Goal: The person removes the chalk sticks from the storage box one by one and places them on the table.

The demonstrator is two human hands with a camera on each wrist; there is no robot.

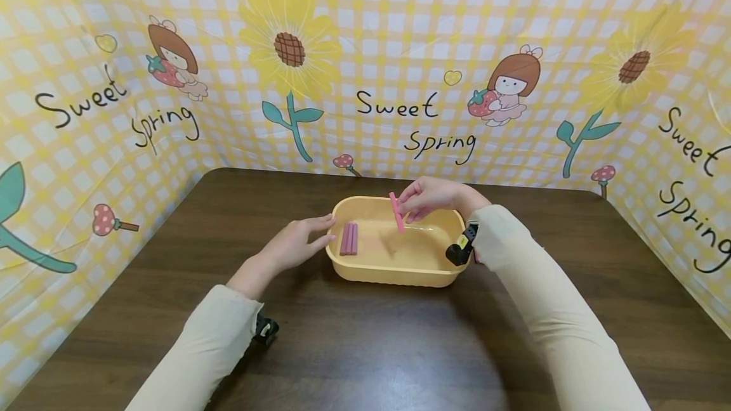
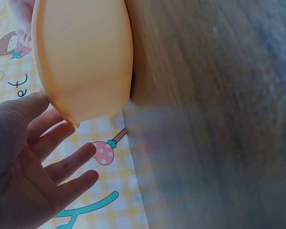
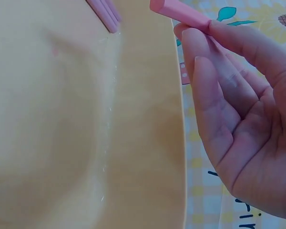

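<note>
One pink stick (image 1: 396, 212) is pinched in the right hand (image 1: 427, 198); the left hand (image 1: 295, 243), fingers spread, touches the yellow tub (image 1: 396, 276) holding purple sticks (image 1: 349, 239) at left.

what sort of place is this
Probably a tabletop recording booth: a yellow-and-white checked sheet stands behind and beside a dark brown wood-grain table, with two black wrist cameras in view.

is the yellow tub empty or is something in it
Not empty: purple sticks lie side by side in the yellow tub; the right hand holds a pink stick above its floor.
</note>
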